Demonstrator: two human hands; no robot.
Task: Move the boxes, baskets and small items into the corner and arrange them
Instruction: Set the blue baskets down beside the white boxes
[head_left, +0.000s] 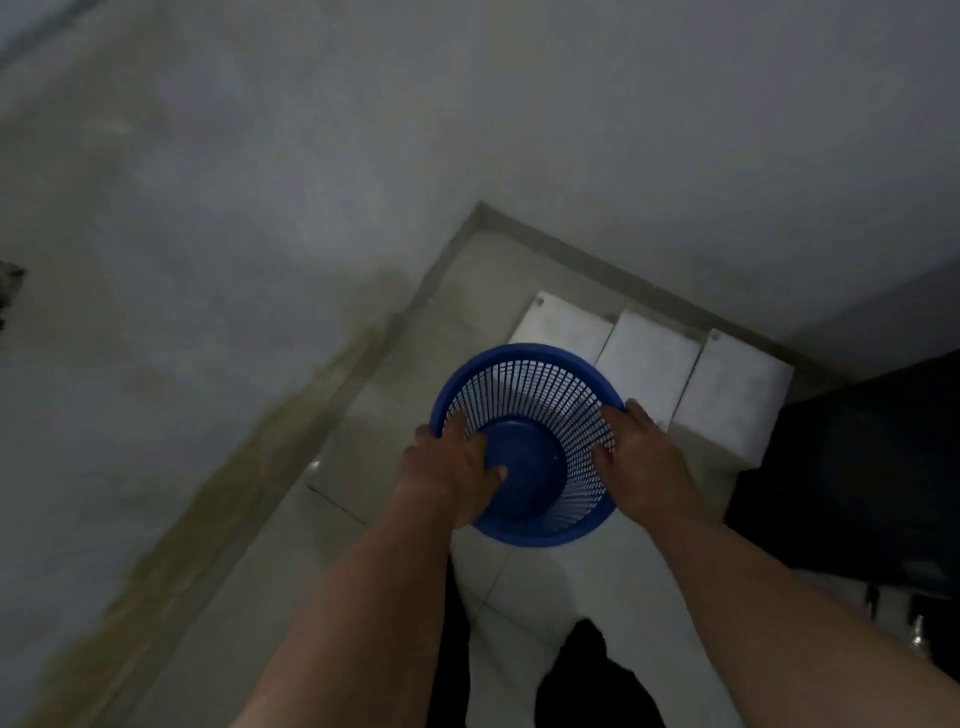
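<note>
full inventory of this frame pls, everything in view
basket: 1, blue plastic mesh, held over the floor near the corner
boxes: 3, white, in a row on the floor along the right wall
dark object: 1, black, right of the boxes; cannot tell what it is
floor: 1, pale tiles
walls: 2, grey, stained, meeting at the corner
left hand: 1, grips the basket's left side
right hand: 1, grips the basket's right side
legs: dark trousers, bottom edge
</note>
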